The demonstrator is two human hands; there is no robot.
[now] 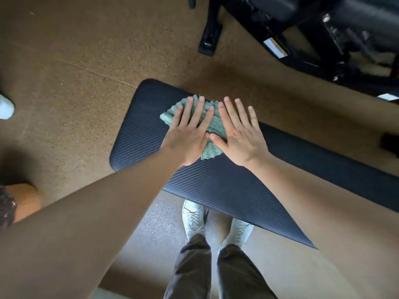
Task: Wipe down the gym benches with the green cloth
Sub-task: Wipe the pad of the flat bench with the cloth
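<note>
at the far left edge a white shoe (5,108) stands on the brown floor (75,72). in the middle is the bench (133,134), a dark ribbed pad that runs from the centre toward the lower right. the cloth (218,126), green and white, lies crumpled on the left end of the bench, close to its far edge. the left hand (190,137) lies flat on the cloth, with fingers straight and spread, and it covers most of the cloth. the right hand (241,137) is just beside it, also flat and wide open. its thumb and first finger rest on the right part of the cloth, and its outer fingers reach over the far edge of the bench. the two thumbs almost touch. under the near edge of the bench two white sneakers (193,219) show, with dark trousers above them. at the top right stands a black machine (323,39), well apart from the cloth.
</note>
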